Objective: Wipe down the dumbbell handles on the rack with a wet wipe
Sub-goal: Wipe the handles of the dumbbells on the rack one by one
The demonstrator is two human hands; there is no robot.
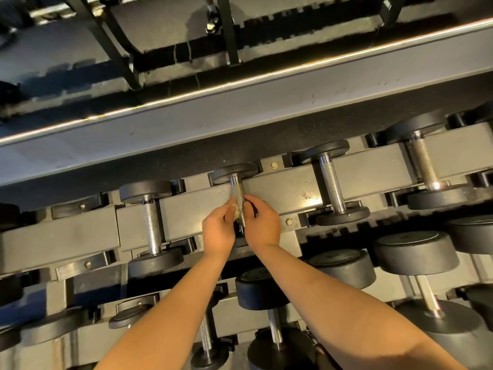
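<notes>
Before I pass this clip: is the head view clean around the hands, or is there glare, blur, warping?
Head view: dim, warm light; a glare strip along the ledge; glints on the far-right handle; wide-angle bowing of the rack; left hand, right hand and wipe slightly soft.

I'm in a gym's free-weights corner — a grey tiered rack (280,186) runs from 9 to 3 o'clock, loaded with black-headed dumbbells (330,180) on knurled chrome handles. Heavier ones sit on the lower tier toward 4 o'clock, and black equipment frames (229,30) stand at 12 — beyond dark speckled flooring (293,129).
</notes>
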